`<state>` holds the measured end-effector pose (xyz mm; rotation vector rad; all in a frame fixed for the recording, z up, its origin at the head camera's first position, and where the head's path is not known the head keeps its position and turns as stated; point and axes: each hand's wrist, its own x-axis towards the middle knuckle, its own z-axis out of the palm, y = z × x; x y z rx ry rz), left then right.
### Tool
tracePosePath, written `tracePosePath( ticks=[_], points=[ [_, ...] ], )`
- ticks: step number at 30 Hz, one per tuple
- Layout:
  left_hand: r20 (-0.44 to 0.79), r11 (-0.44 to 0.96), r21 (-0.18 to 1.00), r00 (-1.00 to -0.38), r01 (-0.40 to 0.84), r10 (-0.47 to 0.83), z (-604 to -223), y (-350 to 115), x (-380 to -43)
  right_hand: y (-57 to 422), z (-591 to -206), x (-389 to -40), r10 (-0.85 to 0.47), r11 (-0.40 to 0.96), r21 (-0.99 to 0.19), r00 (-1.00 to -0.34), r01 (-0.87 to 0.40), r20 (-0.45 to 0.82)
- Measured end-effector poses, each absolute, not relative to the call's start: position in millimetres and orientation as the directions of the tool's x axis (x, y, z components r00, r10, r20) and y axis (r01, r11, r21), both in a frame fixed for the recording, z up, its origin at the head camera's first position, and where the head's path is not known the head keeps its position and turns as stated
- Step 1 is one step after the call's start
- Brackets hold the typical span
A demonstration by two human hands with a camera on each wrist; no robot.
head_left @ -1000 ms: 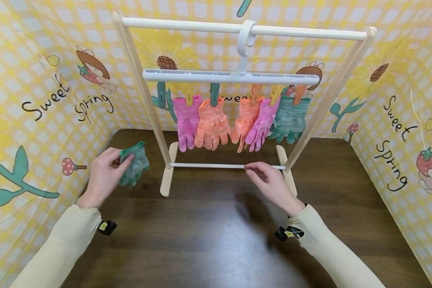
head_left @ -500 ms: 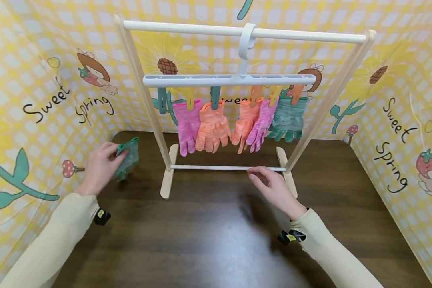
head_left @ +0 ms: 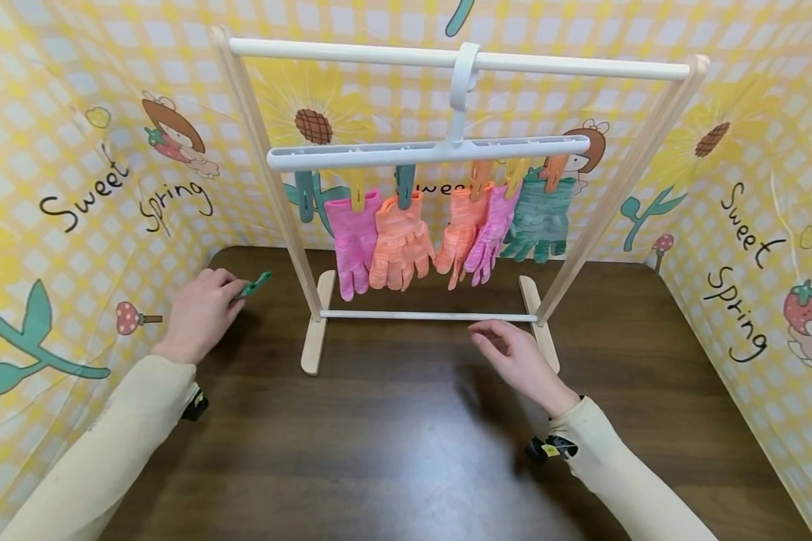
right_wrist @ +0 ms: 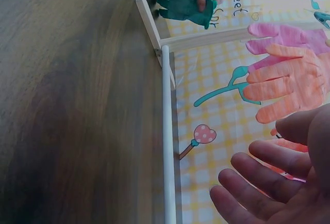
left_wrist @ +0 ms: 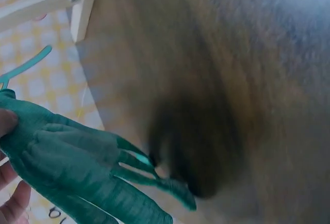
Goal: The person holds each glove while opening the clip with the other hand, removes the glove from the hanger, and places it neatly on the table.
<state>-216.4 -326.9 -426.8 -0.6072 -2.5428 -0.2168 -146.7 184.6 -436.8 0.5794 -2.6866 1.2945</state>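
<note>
My left hand (head_left: 203, 312) pinches a green glove (left_wrist: 77, 157) by its cuff, left of the drying rack; the glove's fingers dangle in the left wrist view. From the head, only a thin edge of that glove shows past the fingertips. My right hand (head_left: 521, 361) hovers with relaxed fingers near the rack's lower bar (head_left: 426, 315), holding nothing. On the grey hanger (head_left: 379, 155), clothespins hold a pink glove (head_left: 352, 233), an orange glove (head_left: 401, 248), a second orange glove (head_left: 462, 233), a second pink glove (head_left: 492, 237) and another green glove (head_left: 540, 218).
A teal clothespin (head_left: 304, 197) at the hanger's left end holds nothing. The wooden rack (head_left: 250, 135) stands on a dark brown table (head_left: 379, 451). Yellow checked cloth (head_left: 54, 75) walls in the back and both sides.
My left hand has turned with the green glove, which now shows almost edge-on from the head. The right hand has shifted slightly down and right. The hanger has swivelled a little.
</note>
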Motion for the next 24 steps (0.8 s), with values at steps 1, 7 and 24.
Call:
tracePosePath(
  ticks=[1, 7, 24],
  points=[
    [0.511, 0.886, 0.038, -0.771, 0.463, 0.381, -429, -325, -216, 185, -437, -147, -0.291, 0.568, -0.731, -0.923, -0.378, 0.251],
    [0.43, 0.899, 0.024, -0.816, 0.438, 0.386, -444, -316, -214, 185, -441, -146, -0.292, 0.561, -0.744, -0.928, -0.363, 0.233],
    [0.17, 0.918, 0.075, -0.912, 0.389, 0.373, -472, -303, -203, 186, -454, -145, -0.329, 0.601, -0.711, -0.923, -0.366, 0.198]
  ],
)
